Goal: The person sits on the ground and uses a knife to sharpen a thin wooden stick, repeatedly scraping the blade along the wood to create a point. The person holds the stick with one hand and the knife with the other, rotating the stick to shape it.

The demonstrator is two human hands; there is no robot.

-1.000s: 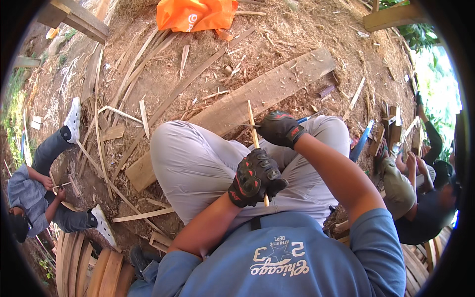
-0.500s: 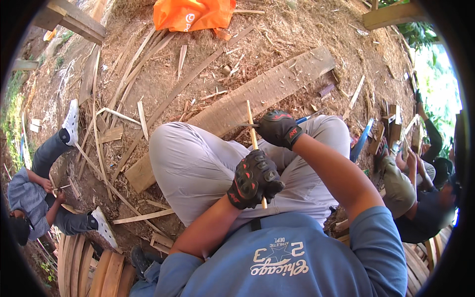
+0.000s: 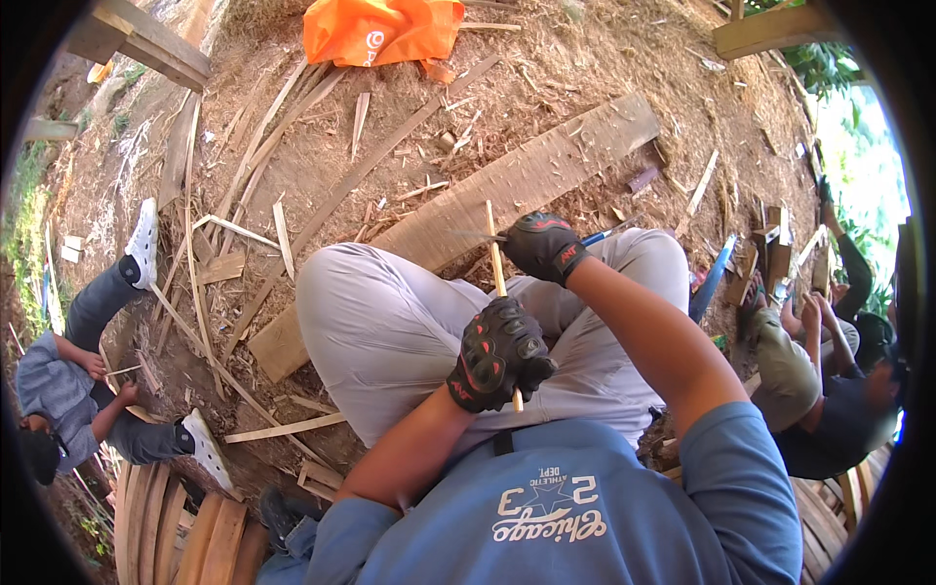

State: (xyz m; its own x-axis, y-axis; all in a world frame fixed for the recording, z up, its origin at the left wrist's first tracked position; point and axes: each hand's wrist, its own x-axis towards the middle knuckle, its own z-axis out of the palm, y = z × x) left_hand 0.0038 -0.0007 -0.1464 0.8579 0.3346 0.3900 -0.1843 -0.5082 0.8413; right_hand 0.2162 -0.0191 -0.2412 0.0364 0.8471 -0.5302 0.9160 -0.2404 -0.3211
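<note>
My left hand point(image 3: 501, 353), in a black glove with red marks, is wrapped round a thin, pale wooden stick point(image 3: 497, 268). The stick stands out from both ends of that fist, above my lap. My right hand point(image 3: 543, 246), gloved the same way, is closed round a knife point(image 3: 478, 235). Its thin blade points left, crossing the stick near the upper end; whether it touches the wood I cannot tell. A bluish handle end juts out on the right of the right fist, and the rest of the handle is hidden in the glove.
Beyond my knees lies a broad plank point(image 3: 526, 185) on ground strewn with shavings. An orange bag point(image 3: 382, 31) lies at the far side. Long wood strips point(image 3: 263, 146) are scattered left. A person point(image 3: 73, 390) sits at left, others point(image 3: 829, 390) at right, near a blue tool point(image 3: 715, 276).
My right hand and the knife have shifted slightly left and up along the stick. The left hand has dipped a little, still gripping the stick.
</note>
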